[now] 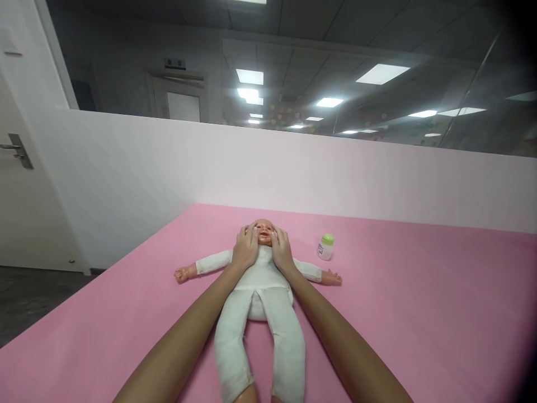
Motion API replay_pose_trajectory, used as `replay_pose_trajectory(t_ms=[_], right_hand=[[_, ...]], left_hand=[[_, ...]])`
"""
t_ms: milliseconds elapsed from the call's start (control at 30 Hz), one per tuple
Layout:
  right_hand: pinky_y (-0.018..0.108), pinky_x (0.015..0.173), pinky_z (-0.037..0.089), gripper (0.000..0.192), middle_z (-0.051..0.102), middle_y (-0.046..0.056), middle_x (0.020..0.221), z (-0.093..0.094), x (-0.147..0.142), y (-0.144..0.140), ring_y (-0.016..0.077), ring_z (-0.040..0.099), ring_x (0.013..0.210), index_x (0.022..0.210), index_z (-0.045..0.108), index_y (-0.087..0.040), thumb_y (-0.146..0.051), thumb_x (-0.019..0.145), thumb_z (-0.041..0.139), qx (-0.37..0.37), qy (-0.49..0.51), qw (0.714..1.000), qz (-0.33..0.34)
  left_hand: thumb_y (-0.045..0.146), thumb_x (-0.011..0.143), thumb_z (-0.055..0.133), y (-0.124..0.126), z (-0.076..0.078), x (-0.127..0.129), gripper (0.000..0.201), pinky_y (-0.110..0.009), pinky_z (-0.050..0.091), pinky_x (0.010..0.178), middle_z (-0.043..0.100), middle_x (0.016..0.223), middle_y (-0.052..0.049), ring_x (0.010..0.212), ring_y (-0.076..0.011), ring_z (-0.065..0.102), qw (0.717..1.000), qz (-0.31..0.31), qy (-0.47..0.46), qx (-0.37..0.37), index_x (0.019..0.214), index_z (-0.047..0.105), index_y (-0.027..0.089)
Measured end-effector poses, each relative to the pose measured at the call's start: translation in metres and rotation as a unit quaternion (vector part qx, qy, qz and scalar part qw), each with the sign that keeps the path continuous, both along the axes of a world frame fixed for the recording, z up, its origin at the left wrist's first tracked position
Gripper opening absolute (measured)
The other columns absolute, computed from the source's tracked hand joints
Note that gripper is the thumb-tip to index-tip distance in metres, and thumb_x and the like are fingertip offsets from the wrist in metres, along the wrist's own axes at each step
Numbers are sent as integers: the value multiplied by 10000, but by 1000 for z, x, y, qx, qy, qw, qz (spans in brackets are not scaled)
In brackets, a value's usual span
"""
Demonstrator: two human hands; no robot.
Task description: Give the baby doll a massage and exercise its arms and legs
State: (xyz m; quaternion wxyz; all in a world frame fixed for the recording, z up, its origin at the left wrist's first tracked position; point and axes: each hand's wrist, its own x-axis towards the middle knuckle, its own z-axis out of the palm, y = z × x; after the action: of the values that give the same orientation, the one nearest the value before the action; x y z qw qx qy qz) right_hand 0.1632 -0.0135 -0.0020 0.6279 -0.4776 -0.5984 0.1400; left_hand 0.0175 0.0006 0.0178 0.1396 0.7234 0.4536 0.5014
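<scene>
Head view: both hands are resting against the doll [265,270], which is lying face up on the pink tabletop [403,302], its head pointing toward the far edge and its legs running toward the near one. Its white-clothed body is looking soft and probably light; the shiny head is seeming stiffer, smooth and perhaps slightly slippery, so cupping both cheeks, or the torso under the arms, is offering the surest hold. The left hand [245,246] and right hand [282,249] are curving around opposite cheeks, fingers unclenched, the face showing between them. The body is stretching between the forearms. A green-lidded jar [325,248] is standing beyond the right hand, nearer the far edge.
</scene>
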Motion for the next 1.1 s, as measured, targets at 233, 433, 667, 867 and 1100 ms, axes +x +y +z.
replay_pose_trajectory(t_ms=[233, 433, 667, 867, 1100], right_hand=[[422, 1200, 351, 520, 497, 122, 1394, -1, 2, 2, 239, 484, 1360, 1429, 568, -244, -495, 1021, 366, -1, -15, 1000, 3], [441, 1201, 350, 561, 502, 151, 1405, -2, 1, 3, 255, 481, 1365, 1439, 549, -194, -514, 1019, 362, -17, -1, 1000, -14], [442, 1201, 349, 540, 455, 127, 1468, -4, 0, 2, 256, 433, 1417, 1444, 563, -243, -521, 1018, 381, -7, -23, 1000, -14], [452, 1191, 359, 557, 537, 155, 1412, -3, 0, 2, 265, 489, 1360, 1431, 563, -178, -508, 1016, 389, -12, -4, 1000, -23], [443, 1185, 365, 532, 488, 129, 1447, -4, 0, 2, 258, 456, 1397, 1440, 565, -241, -507, 1010, 401, -2, -24, 1000, -14]], left_hand=[[476, 1076, 250, 0, 1, 0, 477, -474, 400, 1132, 560, 1337, -101, 1274, -259, 529, 1000, -7, 8, 9, 1382, 579, 316], [465, 1080, 234, -1, 1, 0, 491, -471, 377, 1151, 557, 1351, -109, 1298, -256, 513, 1000, -9, -5, 9, 1420, 539, 285], [472, 1079, 246, -3, 0, -1, 480, -463, 392, 1139, 560, 1353, -92, 1299, -252, 517, 1000, -16, 0, 10, 1437, 535, 338], [468, 1076, 255, -2, -3, 0, 499, -464, 390, 1137, 557, 1363, -123, 1295, -264, 512, 1000, 1, -10, 13, 1443, 517, 251], [492, 1076, 226, -4, 0, -1, 497, -451, 394, 1136, 560, 1353, -91, 1293, -246, 518, 1000, -15, 0, 12, 1442, 531, 348]])
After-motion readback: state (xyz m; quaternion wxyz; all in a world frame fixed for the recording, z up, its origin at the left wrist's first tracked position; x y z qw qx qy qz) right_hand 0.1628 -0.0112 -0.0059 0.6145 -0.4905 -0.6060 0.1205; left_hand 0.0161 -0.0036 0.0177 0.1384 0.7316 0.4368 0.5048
